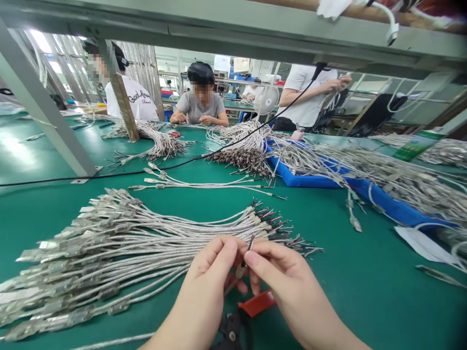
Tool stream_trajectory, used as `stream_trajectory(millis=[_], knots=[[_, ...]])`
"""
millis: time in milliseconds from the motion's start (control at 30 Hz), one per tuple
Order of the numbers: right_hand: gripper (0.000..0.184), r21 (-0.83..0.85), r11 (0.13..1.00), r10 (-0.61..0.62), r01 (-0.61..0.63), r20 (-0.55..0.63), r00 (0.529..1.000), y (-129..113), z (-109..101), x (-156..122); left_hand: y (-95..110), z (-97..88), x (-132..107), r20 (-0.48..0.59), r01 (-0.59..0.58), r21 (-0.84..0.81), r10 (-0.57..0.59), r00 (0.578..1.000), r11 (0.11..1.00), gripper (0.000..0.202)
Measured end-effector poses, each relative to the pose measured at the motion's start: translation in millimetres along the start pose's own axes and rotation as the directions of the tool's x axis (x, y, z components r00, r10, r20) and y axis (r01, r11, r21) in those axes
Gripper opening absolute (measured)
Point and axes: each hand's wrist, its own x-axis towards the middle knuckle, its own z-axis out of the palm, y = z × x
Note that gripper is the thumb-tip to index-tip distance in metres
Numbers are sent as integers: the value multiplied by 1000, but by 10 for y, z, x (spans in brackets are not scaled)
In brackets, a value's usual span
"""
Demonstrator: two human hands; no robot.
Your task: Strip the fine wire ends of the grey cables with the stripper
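So both hands are busy with one cable (240, 270), just below and right of the middle of the frame. The left hand (211, 272) has its thumb and fingers closed around it from the left, and the right hand (288, 272) has thumb and forefinger pinched on it from the right, near the split ends. Neither hand is open.

The thing to look at is the angle: the cable's long axis runs steeply, lower left to upper right, with the thin dark wire ends (251, 239) poking up past the fingertips, away from the wearer. The collar sits just below the pinch, between the hands. Where the rest of it goes, I can't tell, the left hand covers it.

Now the big cable bundle (146, 243) lies pretty much crosswise to that: plugs at the left of the frame, bare ends pointing right, just beyond the hands. The left hand is the nearer one to most of it and overlaps the lower strands in the view.

Under the hands, bottom centre, there's a red handle (257, 304) and a black tool part (231, 333); can't swear they're one tool.
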Motion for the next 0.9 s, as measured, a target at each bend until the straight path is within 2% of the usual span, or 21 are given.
stream_trajectory(millis=[133, 267, 500, 767, 900], knots=[[23, 25, 1000, 16, -16, 17, 1000, 10, -9, 18, -18, -3, 6, 31, 77, 55, -79, 996, 996, 29], [21, 39, 999, -7, 9, -51, 999, 20, -16, 13, 7, -3, -2, 31, 85, 115, -89, 996, 990, 29], [22, 110, 993, -28, 49, -181, 983, -28, -4, 20, 78, 91, -3, 6, 32, 125, -33, 999, 992, 21], [31, 77, 994, -71, 84, -157, 985, -33, -14, 5, 26, 80, -14, -8, -7, 134, 8, 1000, 991, 19], [28, 97, 990, -88, 99, -117, 989, -28, -12, 1, -20, 32, -14, -40, -31, 184, 39, 998, 982, 21]])
